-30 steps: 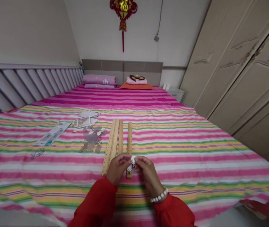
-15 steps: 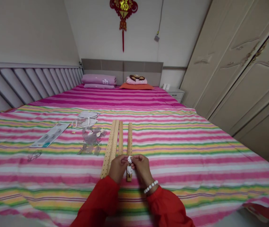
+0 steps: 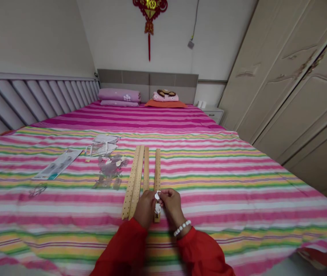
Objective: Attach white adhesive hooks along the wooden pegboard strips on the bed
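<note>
Several long wooden strips [image 3: 141,172] with rows of small holes lie side by side on the striped bedspread [image 3: 223,184], pointing away from me. My left hand [image 3: 144,209] and my right hand [image 3: 171,205] meet over the near end of the rightmost strip [image 3: 157,168]. Both pinch a small white fitting [image 3: 157,196] between fingertips. A second small white piece [image 3: 157,209] sits just below it on the strip's end. I wear red sleeves and a white bead bracelet [image 3: 182,228] on the right wrist.
Clear plastic bags of small parts [image 3: 110,170] lie left of the strips, with a white packet [image 3: 103,145] behind them and a long printed card [image 3: 57,165] further left. Pillows [image 3: 119,96] lie at the headboard. A wardrobe [image 3: 295,88] stands to the right.
Both hands have slid slightly toward me and left along the strip's near end, still pinching the white fitting. The camera has tipped a little.
</note>
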A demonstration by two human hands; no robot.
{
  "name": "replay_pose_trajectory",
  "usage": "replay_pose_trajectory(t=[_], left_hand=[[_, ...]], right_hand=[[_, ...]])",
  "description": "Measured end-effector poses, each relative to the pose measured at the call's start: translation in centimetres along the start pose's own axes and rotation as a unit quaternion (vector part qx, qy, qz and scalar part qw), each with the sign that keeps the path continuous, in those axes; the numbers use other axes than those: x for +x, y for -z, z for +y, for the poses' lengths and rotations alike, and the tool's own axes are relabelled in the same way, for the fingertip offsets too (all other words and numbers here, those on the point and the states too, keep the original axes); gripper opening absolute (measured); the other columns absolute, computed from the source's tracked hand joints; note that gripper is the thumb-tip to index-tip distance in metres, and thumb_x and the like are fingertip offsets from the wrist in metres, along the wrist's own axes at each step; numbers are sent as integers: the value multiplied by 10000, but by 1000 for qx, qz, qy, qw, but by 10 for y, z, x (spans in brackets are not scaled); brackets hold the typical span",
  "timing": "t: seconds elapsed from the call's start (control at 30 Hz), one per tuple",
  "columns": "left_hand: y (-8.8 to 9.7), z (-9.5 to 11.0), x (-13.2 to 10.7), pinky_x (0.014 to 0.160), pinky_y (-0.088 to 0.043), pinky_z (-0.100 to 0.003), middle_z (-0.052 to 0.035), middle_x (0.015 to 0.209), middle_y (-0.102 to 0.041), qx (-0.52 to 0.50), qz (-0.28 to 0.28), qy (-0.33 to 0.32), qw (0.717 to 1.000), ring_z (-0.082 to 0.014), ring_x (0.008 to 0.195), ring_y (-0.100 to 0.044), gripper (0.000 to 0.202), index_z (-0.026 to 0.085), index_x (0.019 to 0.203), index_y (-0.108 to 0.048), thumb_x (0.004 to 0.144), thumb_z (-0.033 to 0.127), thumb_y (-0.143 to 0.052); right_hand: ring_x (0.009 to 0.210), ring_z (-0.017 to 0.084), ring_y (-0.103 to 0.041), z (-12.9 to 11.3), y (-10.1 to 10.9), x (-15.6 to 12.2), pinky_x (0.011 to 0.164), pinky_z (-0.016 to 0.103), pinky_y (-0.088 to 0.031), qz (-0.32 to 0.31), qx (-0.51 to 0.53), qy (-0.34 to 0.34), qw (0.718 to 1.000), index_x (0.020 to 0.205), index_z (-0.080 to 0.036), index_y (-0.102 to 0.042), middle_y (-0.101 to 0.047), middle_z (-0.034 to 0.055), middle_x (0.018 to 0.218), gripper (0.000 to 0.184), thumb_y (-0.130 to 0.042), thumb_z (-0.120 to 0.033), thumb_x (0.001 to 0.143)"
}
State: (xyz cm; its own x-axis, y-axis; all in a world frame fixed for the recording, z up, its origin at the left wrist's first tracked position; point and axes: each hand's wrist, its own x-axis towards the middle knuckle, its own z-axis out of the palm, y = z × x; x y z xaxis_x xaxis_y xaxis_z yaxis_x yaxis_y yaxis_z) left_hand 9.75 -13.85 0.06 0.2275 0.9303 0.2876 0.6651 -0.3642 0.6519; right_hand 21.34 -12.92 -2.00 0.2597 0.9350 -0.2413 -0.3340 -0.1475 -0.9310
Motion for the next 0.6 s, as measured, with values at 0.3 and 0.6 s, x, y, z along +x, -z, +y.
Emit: replay_pose_trajectory(t=[0.3,0.6], left_hand=[[-3,-2,0,797,-475,-328,-80,855,-642,16,-12,-6,1000,-199,867,-594,318,149,881,-704,792,48,-415],[-5,-5,-14,951,-387,-451,-107,1216,-631,219,-13,-16,976,-276,1157,-517,414,234,1182,-642,836,87,-469]], right_hand=[[334,94,-488,2,0,4,346,202,-373,2,17,-12,1000,604,-175,-555,-560,-56,402,271,-769,-272,469],[331,91,-486,0,2,2,327,185,-358,-10,32,-25,999,616,-176,-544,-569,-51,404,268,-766,-265,494]])
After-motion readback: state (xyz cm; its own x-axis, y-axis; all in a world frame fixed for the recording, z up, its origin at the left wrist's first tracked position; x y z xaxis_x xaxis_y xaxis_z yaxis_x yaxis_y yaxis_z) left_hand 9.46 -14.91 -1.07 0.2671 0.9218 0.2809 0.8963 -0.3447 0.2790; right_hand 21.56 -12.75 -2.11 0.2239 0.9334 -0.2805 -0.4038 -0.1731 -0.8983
